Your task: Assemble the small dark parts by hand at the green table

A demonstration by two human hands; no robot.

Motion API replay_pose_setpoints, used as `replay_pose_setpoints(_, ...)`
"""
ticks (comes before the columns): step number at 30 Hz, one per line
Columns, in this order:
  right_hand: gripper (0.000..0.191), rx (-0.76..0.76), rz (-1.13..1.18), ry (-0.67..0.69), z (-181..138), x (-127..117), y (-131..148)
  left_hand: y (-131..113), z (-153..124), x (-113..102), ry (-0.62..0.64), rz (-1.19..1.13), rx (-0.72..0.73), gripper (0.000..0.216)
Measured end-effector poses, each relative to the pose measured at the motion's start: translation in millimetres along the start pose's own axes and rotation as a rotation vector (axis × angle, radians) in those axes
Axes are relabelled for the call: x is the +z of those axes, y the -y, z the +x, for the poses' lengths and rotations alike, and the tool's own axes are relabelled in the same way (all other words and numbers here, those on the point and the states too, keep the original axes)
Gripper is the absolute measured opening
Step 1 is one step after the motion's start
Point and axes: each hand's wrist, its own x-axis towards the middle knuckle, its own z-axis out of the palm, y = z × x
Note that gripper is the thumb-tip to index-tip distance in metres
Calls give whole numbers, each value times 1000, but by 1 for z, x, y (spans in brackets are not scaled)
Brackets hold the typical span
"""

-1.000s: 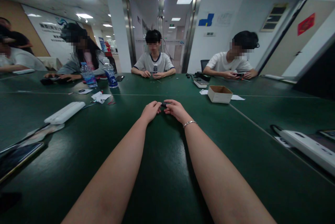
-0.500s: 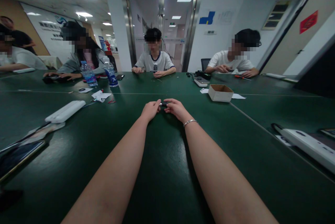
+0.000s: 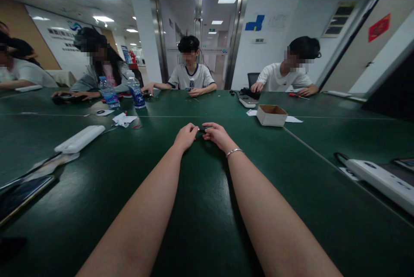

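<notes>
A small dark, rod-like piece (image 3: 202, 130) with a bright metallic end spans the gap between my hands, just above the green table (image 3: 200, 208). It is too small to name its kind. My left hand (image 3: 186, 136) pinches the metallic end on the left with thumb and fingertips. From the other side my right hand (image 3: 217, 133), with a silver bracelet (image 3: 233, 152) at the wrist, closes its fingers around the dark end. The fingers hide part of the piece.
An open cardboard box (image 3: 272, 118) stands right of my hands. White power strips lie at left (image 3: 80, 139) and right (image 3: 381, 177). A phone (image 3: 24, 199) rests at near left. Two bottles (image 3: 136, 91) stand farther back. Several people sit around the table.
My hands keep nearly the same hold and place. Across the table, one person has stretched an arm toward the phone by the bottles; the person at right has moved a hand to the black object.
</notes>
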Motion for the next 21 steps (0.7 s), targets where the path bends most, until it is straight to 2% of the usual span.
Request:
replay_pose_setpoints(4,22,-3,-11,8,1,0,0,0,1,0,-5,29,0,45)
replay_pose_setpoints(9,23,4,12,2,2,-1,-1,2,2,1,21,-40,-5,32)
replay_pose_setpoints(13,22,3,14,-2,2,-1,0,3,3,1,9,9,-55,47)
replay_pose_setpoints(18,24,16,20,-20,-1,1,2,0,2,-1,34,12,-21,43)
replay_pose_setpoints(21,25,19,21,-23,-1,0,1,-2,0,-2,47,48,-23,52)
